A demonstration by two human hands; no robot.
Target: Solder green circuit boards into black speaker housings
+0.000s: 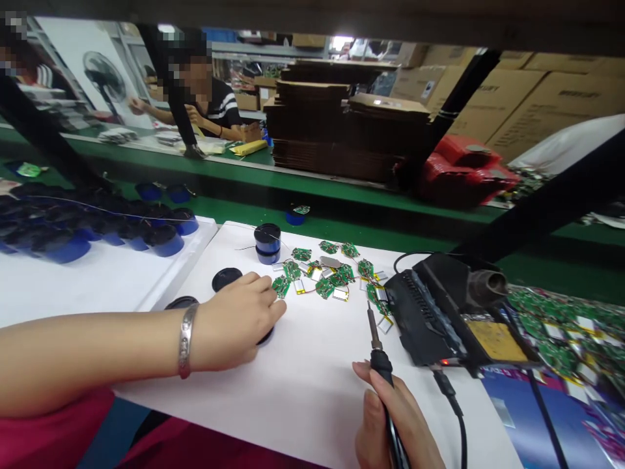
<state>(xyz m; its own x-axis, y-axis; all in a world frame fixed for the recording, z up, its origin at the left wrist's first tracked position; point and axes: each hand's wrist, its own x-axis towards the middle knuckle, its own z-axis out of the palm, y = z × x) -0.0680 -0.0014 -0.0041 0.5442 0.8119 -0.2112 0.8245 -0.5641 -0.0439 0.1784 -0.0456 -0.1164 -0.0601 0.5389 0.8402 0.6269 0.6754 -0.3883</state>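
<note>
My left hand (241, 319), with a metal bracelet at its wrist, is closed over a dark round part (266, 337) that shows only at its edge under the fingers. A black round piece (226, 279) lies just behind that hand. In my right hand (395, 417) is a soldering iron (381, 361), held like a pen with its tip pointing away from me over the white board (312, 391). Green circuit boards (325, 288) with small silver batteries (340, 294) are spread beyond the hands. Two stacked blue and black round cases (268, 243) stand at the board's back.
A black soldering station (424, 319) with a yellow sponge (497, 340) stands at the right, its cable running forward. Many blue cases (63, 238) fill the left. More boards (561, 326) lie far right. A person (209, 104) sits across the green bench (229, 189).
</note>
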